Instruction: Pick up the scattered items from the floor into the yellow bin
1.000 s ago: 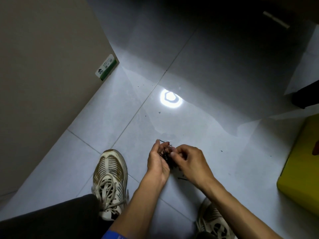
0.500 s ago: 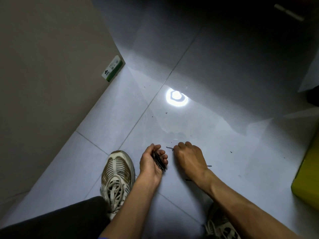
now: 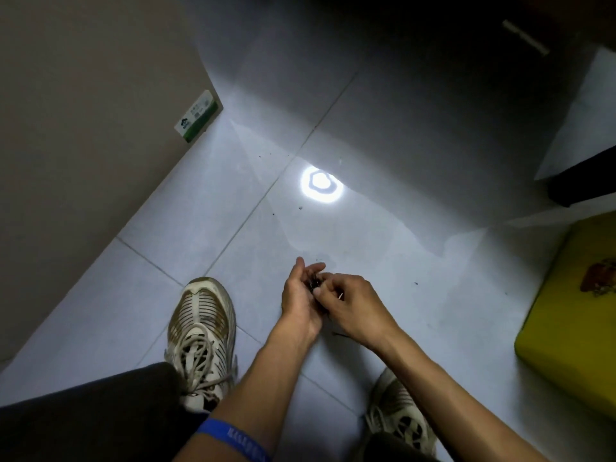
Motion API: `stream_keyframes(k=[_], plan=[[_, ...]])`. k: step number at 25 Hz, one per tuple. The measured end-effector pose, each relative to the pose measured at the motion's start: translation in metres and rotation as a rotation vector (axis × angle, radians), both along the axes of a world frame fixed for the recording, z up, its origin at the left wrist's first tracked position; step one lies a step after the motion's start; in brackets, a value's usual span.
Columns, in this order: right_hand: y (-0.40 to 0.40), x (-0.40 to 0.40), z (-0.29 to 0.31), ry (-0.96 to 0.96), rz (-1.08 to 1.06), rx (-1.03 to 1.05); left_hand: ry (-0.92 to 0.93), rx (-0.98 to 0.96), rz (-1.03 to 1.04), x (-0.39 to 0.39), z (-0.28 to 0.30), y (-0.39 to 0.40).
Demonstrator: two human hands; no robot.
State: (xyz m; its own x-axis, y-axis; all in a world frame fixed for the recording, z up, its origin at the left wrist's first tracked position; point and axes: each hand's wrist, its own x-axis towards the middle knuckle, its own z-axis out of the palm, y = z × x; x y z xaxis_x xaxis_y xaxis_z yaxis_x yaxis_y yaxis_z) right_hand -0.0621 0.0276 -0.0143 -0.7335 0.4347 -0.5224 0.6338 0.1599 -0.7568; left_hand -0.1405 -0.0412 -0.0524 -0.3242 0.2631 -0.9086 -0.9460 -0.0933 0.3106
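Observation:
My left hand [image 3: 300,296] is cupped low over the grey tiled floor and holds a small bunch of thin black pins [image 3: 315,284] in its palm. My right hand [image 3: 350,305] meets it from the right, fingers curled and pinching a pin at the bunch. One thin dark pin [image 3: 340,335] lies on the tile just under my right wrist. The yellow bin [image 3: 573,315] stands at the right edge, about an arm's length from my hands, with something orange-brown inside it.
A beige cabinet or wall panel with a green-and-white label [image 3: 198,120] fills the left. My two pale sneakers [image 3: 201,338] flank my arms. A bright lamp reflection [image 3: 320,185] glares on the tile ahead. Dark furniture [image 3: 580,185] stands at the right, behind the bin.
My right hand was down on the floor to the right half a second ago; it has come back up to my left hand with a pin. The left hand stayed put.

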Motion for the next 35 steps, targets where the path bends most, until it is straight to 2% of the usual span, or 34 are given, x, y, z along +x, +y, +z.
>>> stream_keyframes(k=[3,8,12,15,17,19,21,25,29,35], plan=[[0.014,0.028,-0.001,0.025,-0.149,0.154,-0.027,0.019,-0.024,0.013,0.004,0.006],[0.011,0.051,0.005,0.113,-0.369,-0.014,-0.045,-0.020,-0.047,0.020,0.005,0.006],[0.003,0.038,0.011,0.119,-0.065,0.050,-0.120,-0.040,-0.043,0.031,-0.004,0.005],[0.013,0.047,0.010,0.183,-0.171,0.044,-0.125,0.020,-0.034,0.028,-0.004,0.010],[0.023,0.067,-0.005,0.064,-0.094,0.286,-0.111,0.037,-0.019,0.022,-0.003,0.010],[0.024,0.088,-0.023,-0.167,0.240,0.560,-0.116,0.031,-0.014,0.020,-0.005,0.005],[0.015,0.097,-0.033,-0.276,0.381,0.644,-0.127,0.023,-0.020,0.021,-0.005,-0.002],[0.009,0.082,-0.038,-0.289,0.334,0.683,-0.135,0.005,-0.002,0.020,0.001,-0.006],[0.012,0.069,-0.038,-0.254,-0.004,0.548,-0.073,-0.034,0.011,0.012,0.003,-0.009],[-0.012,0.063,-0.042,-0.365,0.285,0.604,-0.077,-0.106,-0.023,0.020,-0.004,-0.021]])
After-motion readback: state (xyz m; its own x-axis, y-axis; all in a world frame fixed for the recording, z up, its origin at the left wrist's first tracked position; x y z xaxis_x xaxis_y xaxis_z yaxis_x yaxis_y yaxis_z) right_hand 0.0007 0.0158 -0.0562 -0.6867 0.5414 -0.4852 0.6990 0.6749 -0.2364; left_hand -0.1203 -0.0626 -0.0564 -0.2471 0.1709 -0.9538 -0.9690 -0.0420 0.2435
